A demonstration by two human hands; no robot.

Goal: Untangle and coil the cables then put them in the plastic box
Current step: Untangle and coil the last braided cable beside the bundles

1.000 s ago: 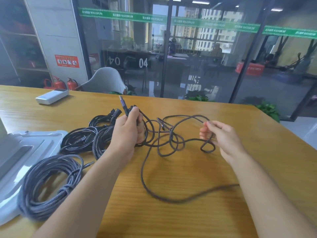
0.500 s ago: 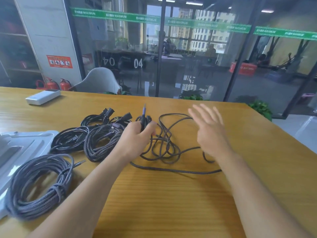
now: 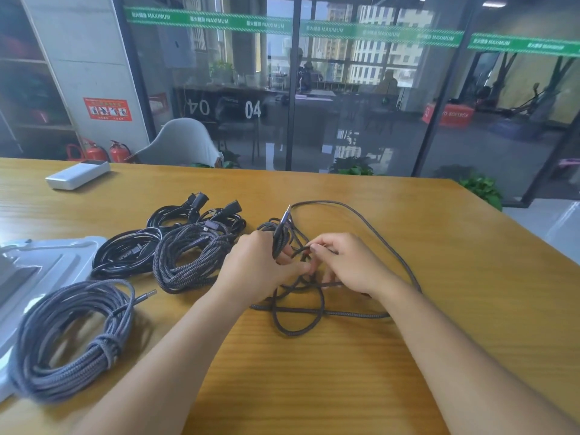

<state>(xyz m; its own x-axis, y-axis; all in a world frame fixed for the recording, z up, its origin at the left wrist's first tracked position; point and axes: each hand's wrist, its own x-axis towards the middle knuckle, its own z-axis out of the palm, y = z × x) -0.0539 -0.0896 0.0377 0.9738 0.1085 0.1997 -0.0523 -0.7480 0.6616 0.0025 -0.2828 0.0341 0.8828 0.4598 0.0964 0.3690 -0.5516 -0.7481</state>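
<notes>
A dark braided cable (image 3: 389,246) lies partly tangled on the wooden table (image 3: 345,378), one long loop sweeping out to the right. My left hand (image 3: 254,268) is shut on a bunch of its turns, the plug end sticking up above the fist. My right hand (image 3: 348,265) pinches a strand of the same cable right beside the left hand. A grey braided coil (image 3: 69,337), tied in the middle, rests at the left, partly on the clear plastic box lid (image 3: 47,268). A dark braided coil (image 3: 191,255) and black power cables (image 3: 125,255) lie behind it.
A white power bank (image 3: 77,174) sits at the table's far left. A grey chair (image 3: 182,142) stands behind the table, in front of the glass wall. The table's right corner (image 3: 470,196) is near the long cable loop.
My right hand was on the cable's right loops, lifted open half a second ago, and has now come left and closed on a strand beside my left hand. The loose loop has swung out right.
</notes>
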